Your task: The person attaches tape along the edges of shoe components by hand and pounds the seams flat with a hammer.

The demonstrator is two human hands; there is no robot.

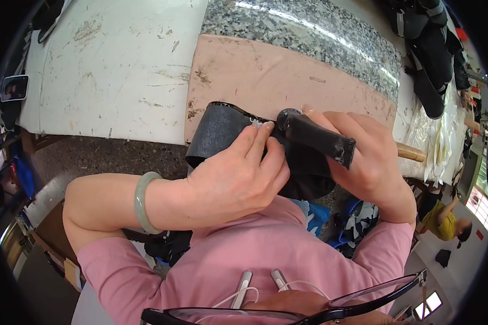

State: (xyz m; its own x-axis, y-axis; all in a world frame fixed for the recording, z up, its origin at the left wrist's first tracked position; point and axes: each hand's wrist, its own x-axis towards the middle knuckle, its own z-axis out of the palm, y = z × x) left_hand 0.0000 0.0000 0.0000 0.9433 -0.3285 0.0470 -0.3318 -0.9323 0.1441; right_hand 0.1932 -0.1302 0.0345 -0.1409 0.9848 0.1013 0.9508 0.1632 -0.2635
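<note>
A black leather piece (218, 132), curved like a boot shaft, lies over the near edge of the pinkish board and hangs down toward me. Its top edge has a thin dark rim with a small whitish patch by my fingertips. My left hand (244, 170) presses and pinches that edge, fingers bent together. My right hand (368, 149) is wrapped round a hammer with a dark metal head (317, 136) and a wooden handle (411, 153) sticking out to the right. The hammer's round face is at the leather edge, just right of my left fingertips; whether it touches cannot be told.
The pinkish board (265, 67) lies on a speckled granite slab (303, 27) beside a stained white tabletop (114, 65). A phone (14, 88) is at the far left. Dark shoe-like pieces (431, 59) and plastic-wrapped strips (442, 141) lie right. A person in yellow (443, 223) is beyond.
</note>
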